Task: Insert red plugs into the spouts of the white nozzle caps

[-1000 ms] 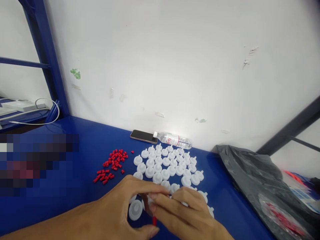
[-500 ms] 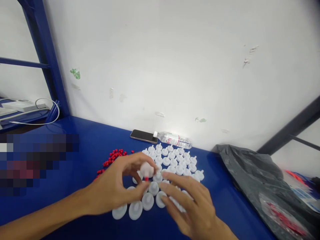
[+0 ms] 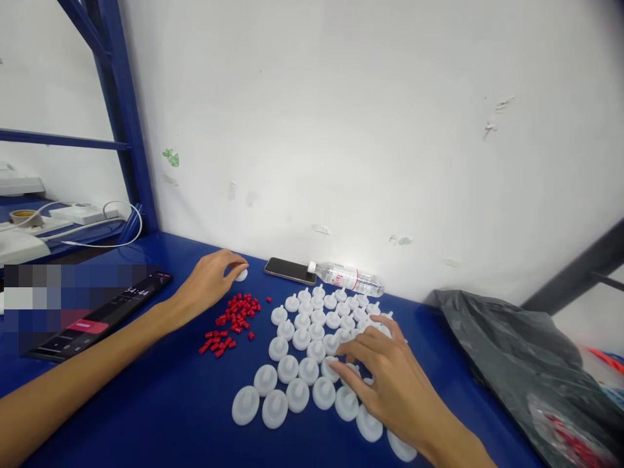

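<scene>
At the far left of the group, my left hand (image 3: 214, 276) pinches a white round plastic piece (image 3: 242, 275) just above the blue tabletop, behind a loose pile of small red caps (image 3: 240, 311). Only the edge of that piece shows past the fingertips. My right hand (image 3: 385, 364) hovers over the right side of many white round pieces with short stems (image 3: 274, 409), which stand stem up in loose rows. Its thumb and fingers are apart with nothing between them, and it hides several pieces beneath.
A black phone (image 3: 290, 270) and a clear water bottle (image 3: 347, 278) lie by the white wall. Another phone showing a timer (image 3: 104, 312) lies at left. A dark grey plastic bag (image 3: 517, 357) covers the right side, with a clear packet of red items (image 3: 568, 435) on it.
My left hand has moved left and away with the white piece, from the middle to behind the red caps. My right hand has shifted slightly right, and the view has turned left.
</scene>
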The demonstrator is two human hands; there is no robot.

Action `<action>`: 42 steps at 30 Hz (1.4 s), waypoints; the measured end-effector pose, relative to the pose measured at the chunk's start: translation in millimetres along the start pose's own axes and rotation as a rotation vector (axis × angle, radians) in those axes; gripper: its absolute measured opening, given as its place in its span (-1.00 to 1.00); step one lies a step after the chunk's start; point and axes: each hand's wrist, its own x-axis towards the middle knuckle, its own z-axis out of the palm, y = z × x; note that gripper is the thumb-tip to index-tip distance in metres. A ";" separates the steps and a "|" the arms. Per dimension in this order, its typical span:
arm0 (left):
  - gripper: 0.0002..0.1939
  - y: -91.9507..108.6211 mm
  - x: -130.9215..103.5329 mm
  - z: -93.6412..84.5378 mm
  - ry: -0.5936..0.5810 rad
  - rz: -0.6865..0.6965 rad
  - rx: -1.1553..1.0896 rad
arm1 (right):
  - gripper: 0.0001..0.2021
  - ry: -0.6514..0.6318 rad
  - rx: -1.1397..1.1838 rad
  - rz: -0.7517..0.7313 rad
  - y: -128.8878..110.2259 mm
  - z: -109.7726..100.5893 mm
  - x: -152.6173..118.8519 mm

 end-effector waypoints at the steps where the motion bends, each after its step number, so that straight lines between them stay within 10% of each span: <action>1: -0.62 -3.6 0.9 1.3 -0.015 -0.013 0.009 | -0.92 -0.014 0.002 -0.003 0.1 1.8 -1.1; 19: -0.77 10.4 -7.8 -6.3 -0.180 0.121 0.088 | -0.86 -0.002 0.133 0.226 -4.4 3.1 -3.0; 42: -0.69 42.2 -26.9 13.3 -0.270 0.261 0.097 | -0.94 0.078 0.036 -0.011 -10.6 3.8 2.2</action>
